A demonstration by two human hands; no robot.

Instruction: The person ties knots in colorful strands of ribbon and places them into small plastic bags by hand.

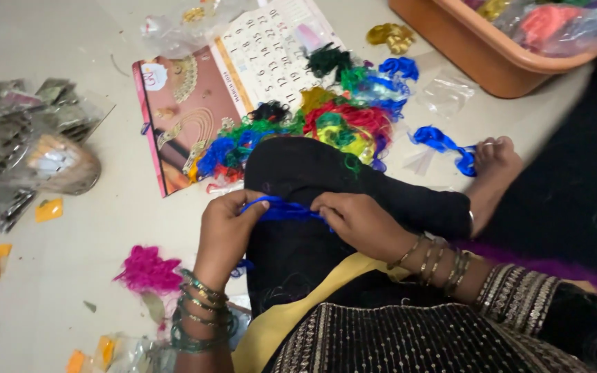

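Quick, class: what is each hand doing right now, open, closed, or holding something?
Left hand: closed, pinching one end of the blue thread bundle.
Right hand: closed, pinching the other end of the same bundle.

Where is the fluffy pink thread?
The pink thread lies on the floor at the lower left of the head view, just left of the left hand and its green bangles.

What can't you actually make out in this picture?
- Head view: the blue thread runs hidden inside the left hand and right hand.
- The orange tub is cut off by the top edge; bags blur its contents.
- The silvery packets at left are blurred.
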